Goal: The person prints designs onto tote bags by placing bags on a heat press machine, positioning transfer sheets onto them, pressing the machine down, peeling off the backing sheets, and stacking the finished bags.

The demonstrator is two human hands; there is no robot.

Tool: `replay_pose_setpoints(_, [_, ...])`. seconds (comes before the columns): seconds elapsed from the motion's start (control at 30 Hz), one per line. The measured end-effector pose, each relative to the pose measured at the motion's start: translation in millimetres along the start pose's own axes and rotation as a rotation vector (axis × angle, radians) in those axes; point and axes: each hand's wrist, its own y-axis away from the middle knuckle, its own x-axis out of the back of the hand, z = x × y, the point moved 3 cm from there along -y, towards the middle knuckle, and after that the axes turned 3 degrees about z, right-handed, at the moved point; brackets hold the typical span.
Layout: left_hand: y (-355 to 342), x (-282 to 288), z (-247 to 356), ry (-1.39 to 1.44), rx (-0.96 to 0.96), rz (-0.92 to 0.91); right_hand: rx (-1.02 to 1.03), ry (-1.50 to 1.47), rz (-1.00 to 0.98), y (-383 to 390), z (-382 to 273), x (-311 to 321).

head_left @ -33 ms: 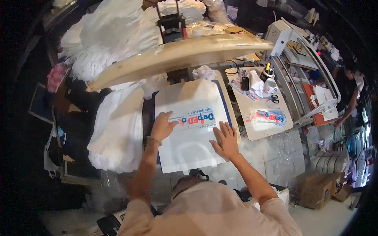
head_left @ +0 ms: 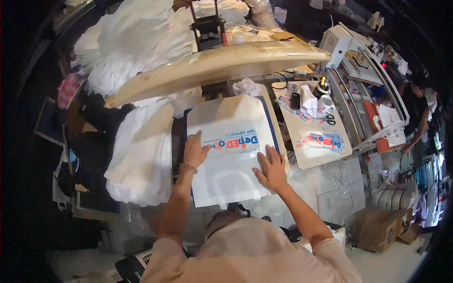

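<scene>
A white fabric sheet (head_left: 231, 174) with a rounded far edge and a blue and red print lies flat on a dark blue-edged board (head_left: 270, 123). On its left part, just left of the print, rests my left hand (head_left: 193, 152), fingers pointing away from me and thumb toward the print. My right hand (head_left: 272, 170) lies flat at the sheet's right edge with its fingers spread. Neither hand grips anything.
Across the far side stretches a long padded beam (head_left: 217, 63). White fabric pieces (head_left: 141, 155) are stacked at left. The right-hand board (head_left: 321, 158) carries scissors (head_left: 331, 120), a mug (head_left: 325, 104) and a dark bottle (head_left: 295, 101). A metal frame (head_left: 377, 61) stands beyond.
My left hand has shifted slightly left on the sheet, its fingers straighter. My right hand stays nearly in place. The whole view has moved a little.
</scene>
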Motion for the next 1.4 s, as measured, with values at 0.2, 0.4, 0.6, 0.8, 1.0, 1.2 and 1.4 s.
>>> replay_pose_setpoints(0.2, [-7.3, -29.4, 1.6, 0.010, 0.077, 0.069, -0.090, 0.049, 0.002, 3.6, 15.4, 4.8])
replay_pose_setpoints(0.4, [-7.7, -30.9, 3.7, 0.293, 0.013, 0.140, -0.102, 0.002, 0.022, 1.4, 13.3, -1.6])
replay_pose_setpoints(0.6, [12.4, -3.4, 98.1, 0.272, -0.550, -0.165, -0.116, -0.087, 0.087, 3.9, 18.0, 5.0])
replay_pose_setpoints(0.8, [26.7, -10.8, 100.7, 0.451, -0.460, -0.499, -0.116, -0.125, 0.061, 1.7, 17.8, 4.5])
replay_pose_setpoints(1.0, [23.2, -10.2, 112.2, 0.643, -0.286, -0.418, -0.088, -0.089, 0.100, -1.7, 17.1, 9.1])
replay_pose_setpoints(1.2, [2.1, 10.6, 114.6, 0.717, 0.143, 0.106, -0.066, -0.153, 0.151, 4.5, 21.3, 5.0])
replay_pose_setpoints(1.4, [31.0, 5.8, 155.0, 0.571, -0.410, -0.778, -0.061, -0.106, 0.126, 8.7, 27.6, 2.3])
